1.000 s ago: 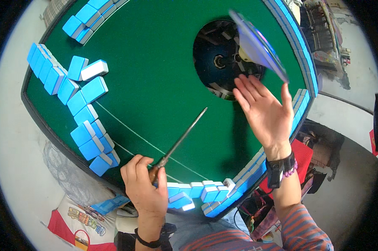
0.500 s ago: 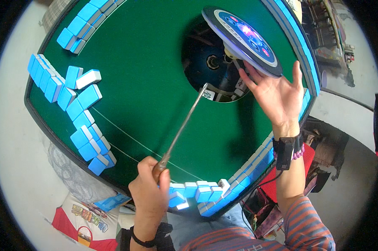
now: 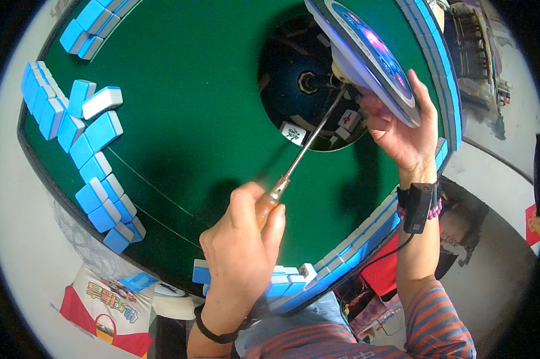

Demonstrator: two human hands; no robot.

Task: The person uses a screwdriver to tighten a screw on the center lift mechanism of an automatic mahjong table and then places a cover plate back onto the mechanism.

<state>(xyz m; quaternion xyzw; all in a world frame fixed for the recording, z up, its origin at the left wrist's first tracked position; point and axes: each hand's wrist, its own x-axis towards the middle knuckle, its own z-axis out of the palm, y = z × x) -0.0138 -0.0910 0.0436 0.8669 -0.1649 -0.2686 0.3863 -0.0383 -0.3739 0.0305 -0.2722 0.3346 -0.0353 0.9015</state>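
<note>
My left hand [image 3: 240, 245] grips the wooden handle of a long screwdriver [image 3: 313, 136]. Its shaft reaches into the round dark opening [image 3: 282, 78] in the green felt tabletop [image 3: 186, 119], its tip up near the pale stem under a tilted round panel [image 3: 371, 48] with glowing lights. My right hand [image 3: 407, 137] holds that panel by its lower right rim, thumb at the edge and fingers underneath, partly hidden. A white tile with a green mark [image 3: 293, 133] lies at the opening's lower edge, and more tiles show inside it.
Blue-backed tiles [image 3: 95, 140] form a broken, jumbled row at the left, stacks [image 3: 83, 29] at the top left and long rows [image 3: 441, 72] along the right and near edges. A dark cable runs from my right wrist. A red item [image 3: 374, 275] and bags [image 3: 111, 299] are below the table.
My left hand has moved up and right, carrying the screwdriver tip into the opening beneath the panel. My right hand has risen and closed onto the panel's rim.
</note>
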